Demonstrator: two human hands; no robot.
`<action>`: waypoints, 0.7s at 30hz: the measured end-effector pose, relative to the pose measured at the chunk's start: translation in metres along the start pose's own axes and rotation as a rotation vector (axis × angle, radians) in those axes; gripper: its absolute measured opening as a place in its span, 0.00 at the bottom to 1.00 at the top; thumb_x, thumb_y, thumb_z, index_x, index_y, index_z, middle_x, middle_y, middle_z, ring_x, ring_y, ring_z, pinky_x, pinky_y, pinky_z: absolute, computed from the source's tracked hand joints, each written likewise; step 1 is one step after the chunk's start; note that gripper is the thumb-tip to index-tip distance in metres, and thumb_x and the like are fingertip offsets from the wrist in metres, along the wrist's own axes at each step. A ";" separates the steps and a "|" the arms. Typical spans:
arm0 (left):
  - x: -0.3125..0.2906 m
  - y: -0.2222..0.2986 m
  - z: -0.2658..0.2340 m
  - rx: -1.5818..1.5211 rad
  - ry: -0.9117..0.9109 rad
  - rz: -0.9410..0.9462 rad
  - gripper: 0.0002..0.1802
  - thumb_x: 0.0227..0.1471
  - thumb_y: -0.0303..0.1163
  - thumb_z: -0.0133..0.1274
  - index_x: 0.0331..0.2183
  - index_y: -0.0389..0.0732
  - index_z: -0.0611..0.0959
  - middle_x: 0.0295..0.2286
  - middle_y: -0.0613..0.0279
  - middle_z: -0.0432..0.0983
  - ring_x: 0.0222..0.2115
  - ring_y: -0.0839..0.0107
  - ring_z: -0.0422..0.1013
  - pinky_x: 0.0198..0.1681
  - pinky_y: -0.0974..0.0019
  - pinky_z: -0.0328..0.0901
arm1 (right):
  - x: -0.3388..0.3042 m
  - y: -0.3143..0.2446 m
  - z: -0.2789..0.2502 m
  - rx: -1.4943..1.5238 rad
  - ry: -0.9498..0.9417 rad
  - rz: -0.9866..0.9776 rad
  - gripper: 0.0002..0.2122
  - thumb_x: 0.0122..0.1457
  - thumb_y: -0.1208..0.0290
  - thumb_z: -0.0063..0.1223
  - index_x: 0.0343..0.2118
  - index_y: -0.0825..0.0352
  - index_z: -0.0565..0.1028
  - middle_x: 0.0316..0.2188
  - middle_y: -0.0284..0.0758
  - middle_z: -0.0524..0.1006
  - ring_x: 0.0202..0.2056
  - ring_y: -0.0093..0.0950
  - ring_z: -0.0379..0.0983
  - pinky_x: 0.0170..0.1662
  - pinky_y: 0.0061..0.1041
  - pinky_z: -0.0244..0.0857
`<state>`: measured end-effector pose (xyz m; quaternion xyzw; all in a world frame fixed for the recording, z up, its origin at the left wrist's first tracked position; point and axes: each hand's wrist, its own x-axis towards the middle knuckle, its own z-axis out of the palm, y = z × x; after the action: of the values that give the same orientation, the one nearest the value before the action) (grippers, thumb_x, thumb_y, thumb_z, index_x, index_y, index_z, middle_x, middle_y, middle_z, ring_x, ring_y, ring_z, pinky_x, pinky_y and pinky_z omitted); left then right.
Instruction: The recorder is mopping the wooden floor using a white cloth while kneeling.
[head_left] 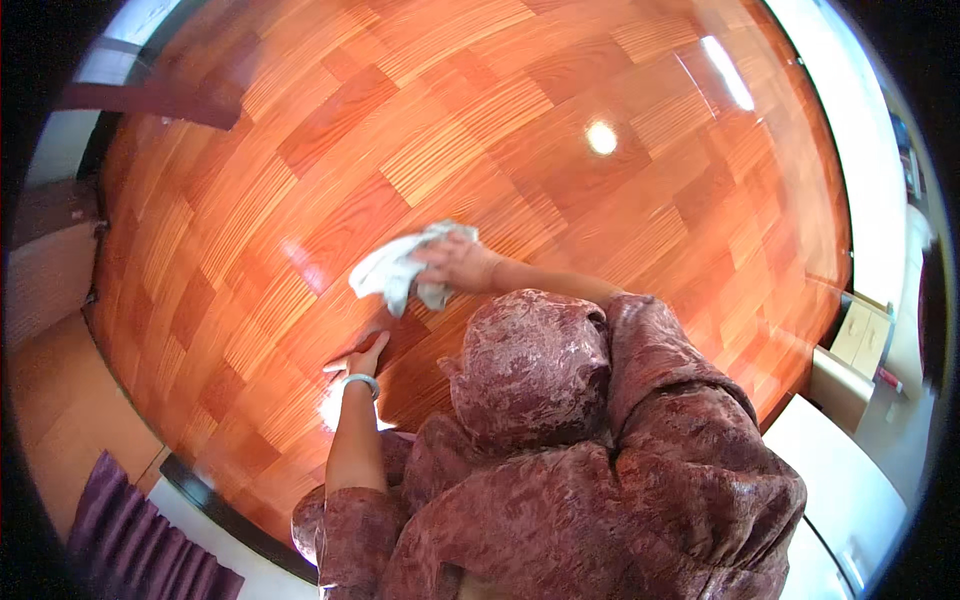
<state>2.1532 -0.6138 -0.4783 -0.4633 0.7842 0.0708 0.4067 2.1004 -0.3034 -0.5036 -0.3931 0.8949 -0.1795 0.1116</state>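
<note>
A crumpled white and pale grey cloth (388, 268) lies against the glossy wooden floor (440, 130). My right hand (458, 262) presses on its right side, fingers bent over the fabric and a little smeared by motion. Below and to the left, my left hand (365, 360) leans on the floorboards, its fingers stretched out and holding nothing. A pale bracelet (362, 382) circles that wrist. Between my arms, a bent knee in mottled reddish velvet cloth (535, 365) shows close to the floor.
At the lower left hangs a purple pleated curtain (125, 525). A dark wooden piece (165, 103) juts in at the upper left. White furniture (840, 470) stands at the right, beside a small drawer unit (860, 335). Bright light reflections dot the floor.
</note>
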 end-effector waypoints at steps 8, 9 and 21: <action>-0.003 0.011 0.003 0.005 -0.004 0.027 0.94 0.21 0.76 0.66 0.61 0.27 0.22 0.62 0.19 0.24 0.66 0.33 0.34 0.68 0.44 0.39 | -0.237 0.126 -0.049 -0.285 0.302 1.415 0.24 0.55 0.60 0.56 0.57 0.50 0.70 0.56 0.41 0.68 0.59 0.43 0.62 0.60 0.41 0.57; 0.007 0.010 0.011 -0.014 0.000 0.036 0.94 0.21 0.76 0.66 0.61 0.27 0.22 0.62 0.18 0.24 0.66 0.33 0.35 0.68 0.45 0.39 | -0.273 0.121 -0.049 -0.124 0.400 1.622 0.26 0.56 0.57 0.55 0.59 0.50 0.68 0.57 0.42 0.68 0.59 0.44 0.61 0.61 0.41 0.57; 0.064 -0.003 0.031 -0.121 -0.269 0.128 0.87 0.27 0.76 0.61 0.61 0.22 0.29 0.63 0.30 0.40 0.65 0.41 0.42 0.67 0.49 0.42 | -0.309 -0.088 0.046 0.169 0.752 2.939 0.31 0.58 0.47 0.50 0.59 0.63 0.65 0.54 0.56 0.70 0.56 0.53 0.66 0.60 0.47 0.58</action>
<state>2.1581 -0.6428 -0.5429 -0.4224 0.7449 0.2051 0.4740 2.3796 -0.1395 -0.4915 0.8947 0.4436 -0.0484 -0.0203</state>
